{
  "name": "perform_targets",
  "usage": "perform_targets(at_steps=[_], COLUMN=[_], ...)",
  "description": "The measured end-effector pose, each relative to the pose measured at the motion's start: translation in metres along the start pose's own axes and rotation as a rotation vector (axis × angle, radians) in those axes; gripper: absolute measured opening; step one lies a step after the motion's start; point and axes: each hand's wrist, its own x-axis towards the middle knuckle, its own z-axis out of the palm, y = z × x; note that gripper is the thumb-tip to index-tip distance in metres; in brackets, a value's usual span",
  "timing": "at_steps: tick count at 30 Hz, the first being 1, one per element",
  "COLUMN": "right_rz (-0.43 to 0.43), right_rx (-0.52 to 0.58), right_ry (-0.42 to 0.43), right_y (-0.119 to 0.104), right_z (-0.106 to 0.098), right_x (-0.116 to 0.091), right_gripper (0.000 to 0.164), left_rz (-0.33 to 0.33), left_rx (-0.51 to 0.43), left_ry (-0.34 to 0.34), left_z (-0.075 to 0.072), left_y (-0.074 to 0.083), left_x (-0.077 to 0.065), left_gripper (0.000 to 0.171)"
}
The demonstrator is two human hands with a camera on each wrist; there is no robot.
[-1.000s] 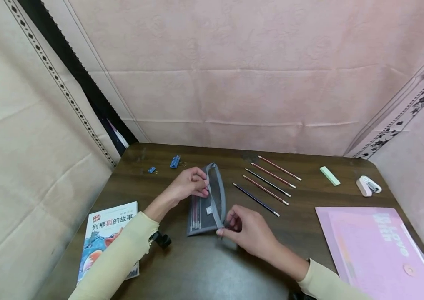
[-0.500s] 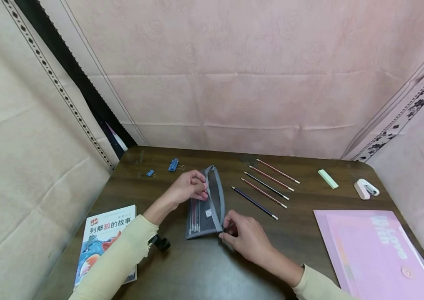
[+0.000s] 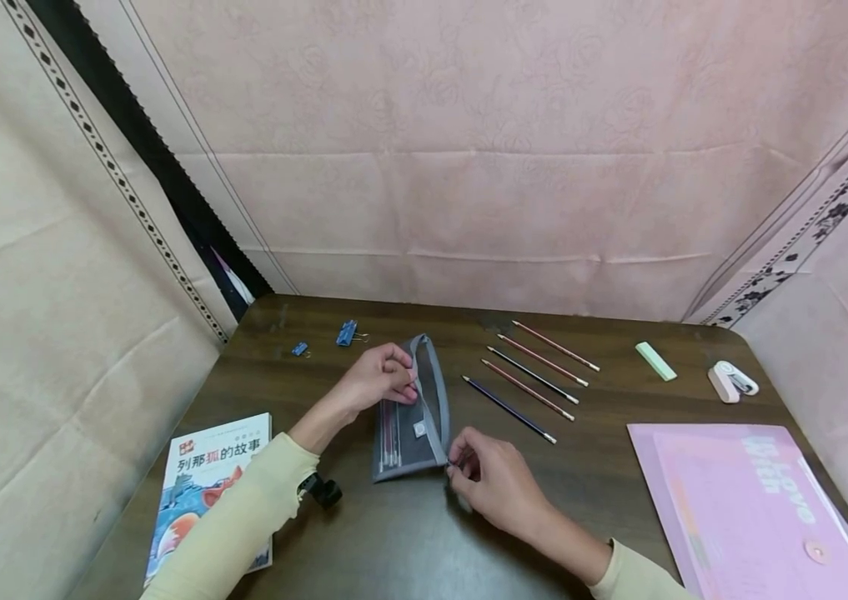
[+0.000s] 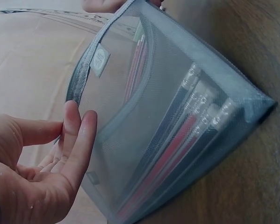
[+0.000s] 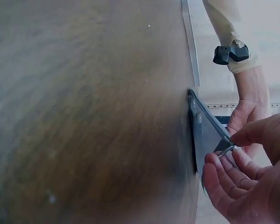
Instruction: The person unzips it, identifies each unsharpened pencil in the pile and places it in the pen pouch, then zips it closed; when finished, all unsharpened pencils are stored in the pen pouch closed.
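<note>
A grey mesh pencil pouch point(image 3: 424, 450) lies near the middle of the table, its zip side gaping. Through its mesh show several pencils point(image 4: 170, 140) with pale eraser ends. My left hand point(image 3: 377, 379) pinches the far-left side of the pouch's opening between thumb and fingers. At the near-right corner, my right hand point(image 3: 499, 483) pinches the zip end with thumb and forefinger, as the right wrist view shows. Whether it grips the zip pull or the fabric is hidden by the fingertips. Right of the pouch, several loose pencils point(image 3: 508, 408) lie side by side on the table.
Two blue binder clips point(image 3: 347, 333) lie at the back left. A picture book point(image 3: 198, 492) rests under my left forearm. To the right are a pale green stick-shaped block point(image 3: 655, 361), a white stapler-like item point(image 3: 732, 381) and pink folders point(image 3: 754, 500). Cloth point(image 3: 424, 167) hangs around the table.
My right hand has shifted slightly right at the pouch's near corner. My left hand keeps its hold on the opening. The head view has tilted a little.
</note>
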Motion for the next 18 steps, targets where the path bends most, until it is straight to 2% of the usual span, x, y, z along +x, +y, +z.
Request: perform_targets(at_steps=[7,14,18], right_rz=[-0.004,-0.048,-0.026], right_rx=[0.001,0.008,-0.006], right_ry=[0.01,0.034,0.069], right_y=[0.0046,0.0049,0.0035], right_z=[-0.0001,-0.003,-0.0044], right_x=[0.001,0.0022,0.0025], right_gripper=[0.014,0.014,0.013], left_rz=[-0.002,0.014,0.019], left_rx=[0.003,0.027,0.032], left_ry=[0.008,0.039,0.056], left_z=[0.0023,0.0019,0.0012], left_y=[-0.0009,-0.0021,-0.0019], left_x=[0.0,-0.0019,-0.0028], left_gripper=[0.024,0.023,0.021])
